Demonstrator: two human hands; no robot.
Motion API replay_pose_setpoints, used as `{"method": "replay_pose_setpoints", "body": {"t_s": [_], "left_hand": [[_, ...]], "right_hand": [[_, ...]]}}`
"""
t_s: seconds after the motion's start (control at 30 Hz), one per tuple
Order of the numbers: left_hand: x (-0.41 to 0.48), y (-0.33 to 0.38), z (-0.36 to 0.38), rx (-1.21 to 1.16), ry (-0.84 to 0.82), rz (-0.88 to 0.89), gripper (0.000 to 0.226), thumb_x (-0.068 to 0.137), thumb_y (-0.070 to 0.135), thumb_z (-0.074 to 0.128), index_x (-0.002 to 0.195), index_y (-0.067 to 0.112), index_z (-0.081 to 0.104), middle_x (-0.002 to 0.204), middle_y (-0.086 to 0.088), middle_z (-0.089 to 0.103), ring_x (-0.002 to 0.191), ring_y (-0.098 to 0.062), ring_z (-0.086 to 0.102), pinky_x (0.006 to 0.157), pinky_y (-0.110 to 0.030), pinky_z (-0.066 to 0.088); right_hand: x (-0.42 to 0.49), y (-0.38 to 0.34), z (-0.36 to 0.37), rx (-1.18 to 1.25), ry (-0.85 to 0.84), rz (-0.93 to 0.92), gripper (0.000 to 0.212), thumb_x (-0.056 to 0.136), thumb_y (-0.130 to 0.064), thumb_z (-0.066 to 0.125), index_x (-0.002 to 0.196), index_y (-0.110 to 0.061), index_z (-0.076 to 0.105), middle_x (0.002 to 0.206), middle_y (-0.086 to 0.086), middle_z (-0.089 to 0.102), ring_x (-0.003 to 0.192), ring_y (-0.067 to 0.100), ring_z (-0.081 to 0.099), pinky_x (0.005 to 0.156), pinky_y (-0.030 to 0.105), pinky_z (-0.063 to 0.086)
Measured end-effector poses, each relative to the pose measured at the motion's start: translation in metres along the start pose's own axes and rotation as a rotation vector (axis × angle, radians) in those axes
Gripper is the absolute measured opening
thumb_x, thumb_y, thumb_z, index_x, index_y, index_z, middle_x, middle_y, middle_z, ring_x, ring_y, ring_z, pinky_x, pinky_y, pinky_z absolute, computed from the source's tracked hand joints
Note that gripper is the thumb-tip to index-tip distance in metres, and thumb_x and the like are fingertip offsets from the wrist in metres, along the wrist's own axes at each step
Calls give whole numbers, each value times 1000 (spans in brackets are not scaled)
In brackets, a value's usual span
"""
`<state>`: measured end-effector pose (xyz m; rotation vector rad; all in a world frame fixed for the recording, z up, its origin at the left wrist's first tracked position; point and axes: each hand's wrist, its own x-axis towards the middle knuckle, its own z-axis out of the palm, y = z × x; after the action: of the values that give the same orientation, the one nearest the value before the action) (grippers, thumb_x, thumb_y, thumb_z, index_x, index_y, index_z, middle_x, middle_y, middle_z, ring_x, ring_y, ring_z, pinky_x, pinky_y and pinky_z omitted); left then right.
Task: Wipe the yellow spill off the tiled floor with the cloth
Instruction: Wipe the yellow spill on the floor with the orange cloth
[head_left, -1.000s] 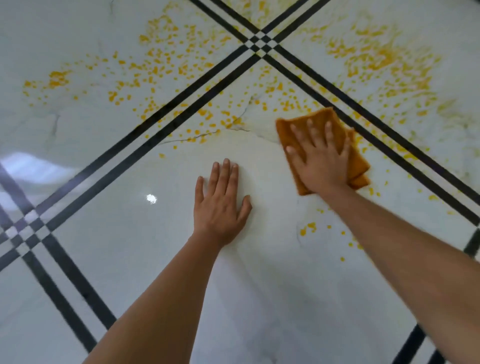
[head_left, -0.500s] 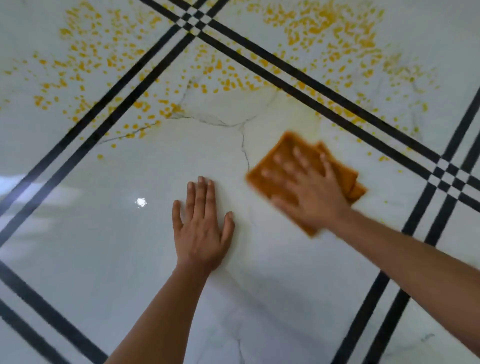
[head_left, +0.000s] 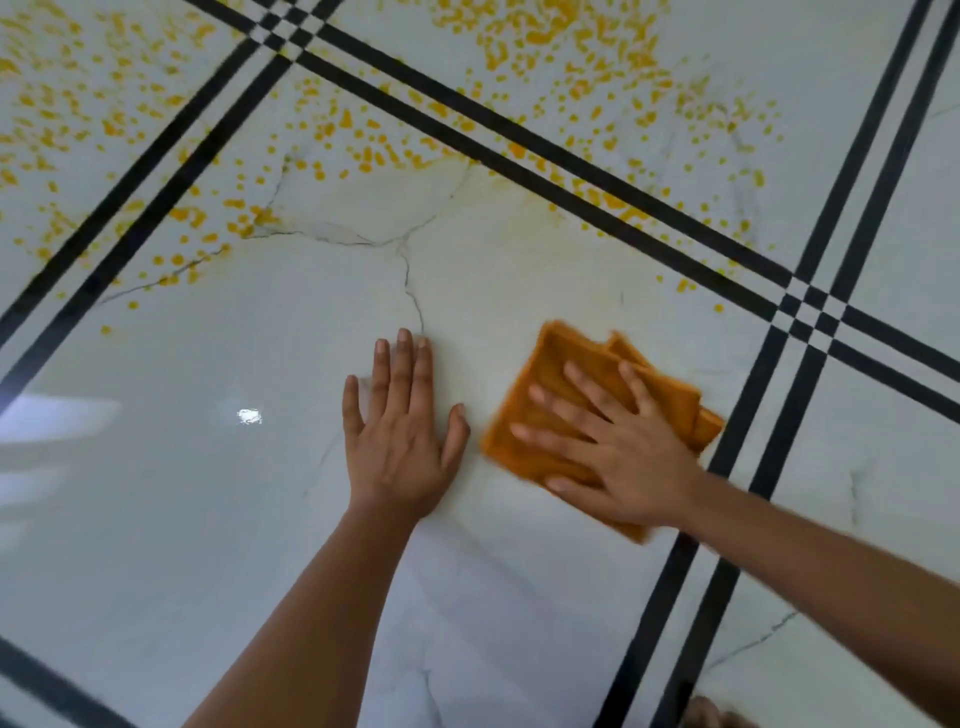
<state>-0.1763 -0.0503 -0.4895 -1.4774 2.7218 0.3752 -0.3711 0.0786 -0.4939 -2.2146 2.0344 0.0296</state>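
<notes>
orange cloth (head_left: 582, 374) under flat right hand (head_left: 623, 452), no writing legible.

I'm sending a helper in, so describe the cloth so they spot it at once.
Find the black stripes crossing on the right of the white floor. Just left of them, under the right hand, lies the cloth: the only folded orange square.

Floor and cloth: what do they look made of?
Floor: glossy polished tile, marble-look, stone or porcelain, cannot tell which. It mirrors a light spot and shows grey veins, with black strips between tiles. Cloth: soft orange textile, matte, perhaps microfibre. Folded layers show at its edge and faint ribs run across it.
</notes>
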Motion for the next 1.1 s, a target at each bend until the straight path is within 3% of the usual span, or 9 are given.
{"method": "replay_pose_setpoints", "body": {"t_s": [0.07, 0.2, 0.37, 0.5, 0.57, 0.67, 0.83, 0.97, 1.1], "left_hand": [[5, 5, 1, 3, -8, -3, 70, 88, 50, 20, 148, 12, 19, 156, -5, 17, 143, -19, 13, 111, -38, -2], [16, 22, 4, -7, -21, 7, 73, 86, 52, 13, 149, 15, 9, 158, -2, 6, 144, -15, 1, 113, -39, -3], [40, 50, 3, -38, -7, -18, 75, 85, 54, 9, 149, 18, 4, 158, 1, 2, 145, -15, -3, 113, -39, -5], [69, 67, 5, -41, -8, 7, 72, 86, 54, 7, 149, 20, 1, 158, 4, -3, 144, -14, -9, 114, -41, -7], [84, 74, 7, -57, -8, -8, 70, 87, 52, 11, 149, 20, 1, 158, 4, -3, 144, -14, -9, 114, -42, -7], [98, 82, 12, -65, -4, -28, 70, 87, 51, 10, 149, 20, 0, 158, 4, -3, 144, -14, -9, 114, -42, -6], [97, 82, 13, -46, 5, -34, 72, 85, 53, 5, 149, 20, -3, 158, 5, -5, 144, -13, -10, 114, -42, -7], [105, 84, 9, -44, 20, -26, 71, 86, 54, 7, 149, 22, -3, 158, 5, -5, 144, -12, -11, 113, -39, -10], [127, 87, 9, -66, 37, -42, 69, 89, 50, 13, 149, 20, -3, 158, 3, -5, 144, -13, -10, 113, -39, -10]], "right_hand": [[-11, 51, -6, -35, -42, -41, 55, 91, -64, 14, 142, -44, 22, 152, -6, 25, 141, 28, 20, 109, 56, 10], [20, 66, -15, 50, 18, 683, 57, 91, -62, 8, 145, -43, 6, 156, -5, 10, 144, 29, 5, 111, 59, 2], [-20, 75, -6, 1, -31, -12, 55, 91, -64, 12, 143, -46, 16, 153, -7, 23, 142, 27, 16, 109, 58, 10], [32, 133, -20, 109, 79, 819, 56, 90, -63, 10, 144, -46, 9, 157, -6, 11, 145, 26, 3, 111, 60, 3], [38, 114, -16, 136, 131, 740, 55, 92, -59, 15, 145, -44, 11, 157, -5, 12, 145, 29, 3, 110, 62, 2], [11, 117, -11, 38, 12, 152, 56, 91, -63, 11, 144, -45, 14, 154, -8, 17, 144, 27, 9, 110, 61, 6], [71, 152, -24, 148, 111, 837, 55, 93, -59, 11, 145, -43, 9, 157, -6, 10, 145, 28, 2, 111, 60, 1], [53, 132, -13, 35, 85, 152, 54, 91, -57, 18, 143, -43, 19, 154, -6, 24, 143, 27, 15, 109, 59, 9], [103, 177, -28, 138, 113, 743, 53, 92, -56, 19, 144, -45, 13, 157, -6, 12, 145, 27, 5, 110, 60, 2]]}}
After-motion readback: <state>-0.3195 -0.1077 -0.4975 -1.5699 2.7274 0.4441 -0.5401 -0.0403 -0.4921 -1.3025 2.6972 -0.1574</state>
